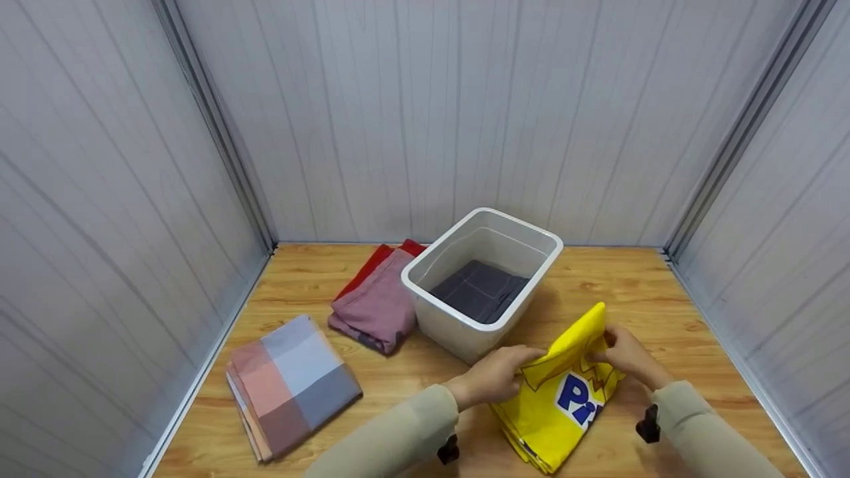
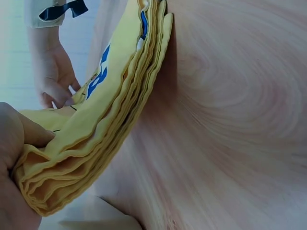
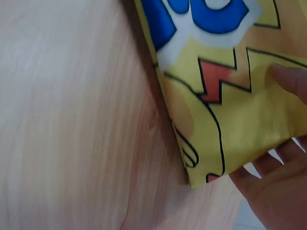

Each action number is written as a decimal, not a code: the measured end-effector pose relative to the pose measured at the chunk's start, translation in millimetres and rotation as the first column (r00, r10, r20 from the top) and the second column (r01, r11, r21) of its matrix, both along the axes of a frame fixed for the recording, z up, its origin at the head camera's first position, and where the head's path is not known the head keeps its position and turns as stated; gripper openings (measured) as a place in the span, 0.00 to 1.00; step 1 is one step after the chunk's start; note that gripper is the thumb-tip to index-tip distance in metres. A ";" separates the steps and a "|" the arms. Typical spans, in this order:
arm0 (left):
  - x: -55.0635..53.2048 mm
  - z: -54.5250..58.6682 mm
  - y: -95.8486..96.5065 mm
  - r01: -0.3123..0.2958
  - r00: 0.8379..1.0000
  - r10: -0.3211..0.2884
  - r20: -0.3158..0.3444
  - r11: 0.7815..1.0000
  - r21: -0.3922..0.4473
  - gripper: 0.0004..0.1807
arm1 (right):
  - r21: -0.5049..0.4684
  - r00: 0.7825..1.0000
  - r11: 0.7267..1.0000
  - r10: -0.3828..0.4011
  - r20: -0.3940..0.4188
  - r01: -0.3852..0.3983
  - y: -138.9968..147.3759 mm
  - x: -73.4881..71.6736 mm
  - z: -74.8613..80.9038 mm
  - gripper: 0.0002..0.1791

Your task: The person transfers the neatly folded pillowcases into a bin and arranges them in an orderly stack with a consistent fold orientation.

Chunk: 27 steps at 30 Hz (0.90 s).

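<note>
Yellow cloth (image 1: 541, 411), thin and folded into many layers, sits in the person's two hands low over the table (image 1: 604, 279), just in front of the bin (image 1: 451, 330). The left hand (image 1: 495, 378) pinches its left edge, thumb pressed on the stacked layers; the right hand (image 1: 631, 358) pinches the opposite side, thumb over the print and fingers under the edge. Each grip is thus closed on the cloth, whose far end stands up in a fold.

It should handle as light and soft, with nothing to break, though it will likely sag, and loose layers may slide apart. The surest hold is probably at the thick folded edges, with every layer caught together.

The bin, pale and apparently stiff plastic, stands upright. A folded dark grey cloth (image 1: 481, 289) lies inside, well below the rim; whether anything is underneath, I cannot tell. Outside it, a pink cloth (image 1: 378, 309) lies just beside its left wall with a red cloth (image 1: 362, 272) showing behind, and a folded checked cloth (image 1: 299, 382) lies farther left
</note>
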<state>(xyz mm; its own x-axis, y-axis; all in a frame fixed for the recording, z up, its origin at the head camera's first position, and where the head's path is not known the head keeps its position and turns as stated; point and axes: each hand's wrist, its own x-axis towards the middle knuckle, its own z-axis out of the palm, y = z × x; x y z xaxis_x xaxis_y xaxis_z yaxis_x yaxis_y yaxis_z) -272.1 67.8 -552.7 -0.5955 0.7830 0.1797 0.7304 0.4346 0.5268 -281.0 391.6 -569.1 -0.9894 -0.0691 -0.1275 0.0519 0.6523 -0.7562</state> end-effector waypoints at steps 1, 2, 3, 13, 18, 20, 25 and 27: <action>0.0 0.4 -1.8 0.007 1.000 -0.007 -0.006 1.000 0.002 0.37 | 0.007 1.000 1.000 0.007 -0.001 -0.007 0.8 0.4 -0.3 0.38; 0.1 0.9 -3.7 0.013 1.000 -0.013 -0.009 1.000 0.005 0.36 | 0.022 1.000 1.000 0.019 -0.004 -0.019 1.7 0.7 -0.4 0.35; -0.1 1.1 -5.5 0.018 1.000 -0.018 -0.010 1.000 0.007 0.36 | 0.032 0.999 0.999 0.031 -0.007 -0.031 2.3 1.1 -0.2 0.31; 0.6 -0.7 -25.7 -0.064 0.998 0.063 0.007 0.989 0.134 0.24 | -0.053 0.995 0.994 0.093 -0.039 -0.095 3.2 5.6 5.7 0.26; 3.3 -0.1 -33.5 -0.174 0.985 0.172 0.027 0.972 0.160 0.10 | -0.130 0.998 0.990 0.060 -0.024 -0.063 -1.2 5.2 9.7 0.27; 4.6 0.5 -36.3 -0.206 0.978 0.205 0.026 0.966 0.157 0.07 | -0.163 0.999 0.985 0.048 -0.006 -0.048 -3.7 4.2 12.6 0.26; 7.4 2.1 -44.7 -0.226 0.972 0.234 -0.016 0.955 0.190 0.06 | -0.257 0.997 0.964 0.077 0.010 -0.072 -8.7 -0.3 20.3 0.27; 7.7 4.2 -48.2 -0.225 0.971 0.238 -0.030 0.946 0.234 0.07 | -0.291 0.994 0.952 0.105 0.006 -0.099 -10.1 -2.5 22.6 0.29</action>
<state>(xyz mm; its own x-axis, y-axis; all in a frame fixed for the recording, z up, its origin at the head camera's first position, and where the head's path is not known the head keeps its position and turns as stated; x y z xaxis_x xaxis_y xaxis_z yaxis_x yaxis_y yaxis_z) -264.4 19.6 -548.4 -0.7393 0.5590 0.3754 0.6554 0.4693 0.5918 -283.5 381.4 -546.5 -0.9725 -0.2064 -0.1077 0.0145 0.4081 -0.9128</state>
